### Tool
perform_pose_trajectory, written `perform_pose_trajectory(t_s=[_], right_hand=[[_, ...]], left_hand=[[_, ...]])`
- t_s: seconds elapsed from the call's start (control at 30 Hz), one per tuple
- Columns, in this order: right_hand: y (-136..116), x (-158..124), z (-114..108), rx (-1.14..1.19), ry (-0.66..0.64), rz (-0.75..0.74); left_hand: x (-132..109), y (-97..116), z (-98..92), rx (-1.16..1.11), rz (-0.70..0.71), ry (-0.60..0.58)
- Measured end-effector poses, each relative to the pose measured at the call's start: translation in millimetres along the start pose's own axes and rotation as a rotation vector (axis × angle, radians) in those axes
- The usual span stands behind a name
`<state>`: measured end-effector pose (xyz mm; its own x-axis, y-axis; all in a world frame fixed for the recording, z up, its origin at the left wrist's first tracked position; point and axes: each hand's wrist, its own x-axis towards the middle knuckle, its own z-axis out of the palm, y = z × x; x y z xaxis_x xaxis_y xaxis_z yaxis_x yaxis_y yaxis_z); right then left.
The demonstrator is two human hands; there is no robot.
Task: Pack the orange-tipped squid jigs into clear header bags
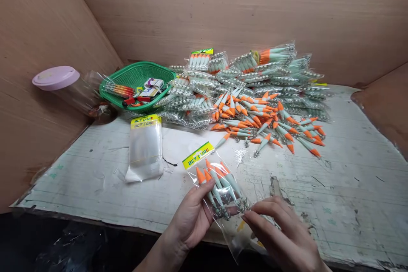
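My left hand [195, 212] holds a clear plastic bag [228, 230] with a yellow-green "BCT LURE" header, its thumb pressed on the front. Inside lie several pale fishing lures [219, 185] with orange tips toward the header and spiky hook crowns toward me. My right hand [282, 229] is at the bag's lower right, thumb and fingers pinched at the hooks of the rightmost lure. The bag's loose end hangs below, between the hands. Beyond them, loose orange-tipped lures [263, 121] lie in a heap.
A stack of flat bags [145, 148] lies left of my hands. Behind it stand a green basket [137, 68] with small boxes and red-handled pliers, and a clear jar with a pink lid [55, 77]. Filled bags [274, 72] are piled along the back wooden panel [248, 17].
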<state>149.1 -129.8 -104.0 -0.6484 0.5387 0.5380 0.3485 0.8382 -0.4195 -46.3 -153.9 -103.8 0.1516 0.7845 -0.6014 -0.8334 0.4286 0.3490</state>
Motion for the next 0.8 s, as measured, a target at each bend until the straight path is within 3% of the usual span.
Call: perform_pose_trajectory(t_s=[0.17, 0.43, 0.8], right_hand=[[-1, 0, 5, -0.071, 0.085, 0.085], [-6, 9, 0, -0.122, 0.054, -0.046], [-5, 8, -1, -0.097, 0.045, -0.005]], left_hand=[[0, -2, 0.6, -0.005, 0.034, 0.002], [7, -10, 4.4, 0.02, 0.11, 0.097], [4, -6, 0.3, 0.144, 0.019, -0.018]])
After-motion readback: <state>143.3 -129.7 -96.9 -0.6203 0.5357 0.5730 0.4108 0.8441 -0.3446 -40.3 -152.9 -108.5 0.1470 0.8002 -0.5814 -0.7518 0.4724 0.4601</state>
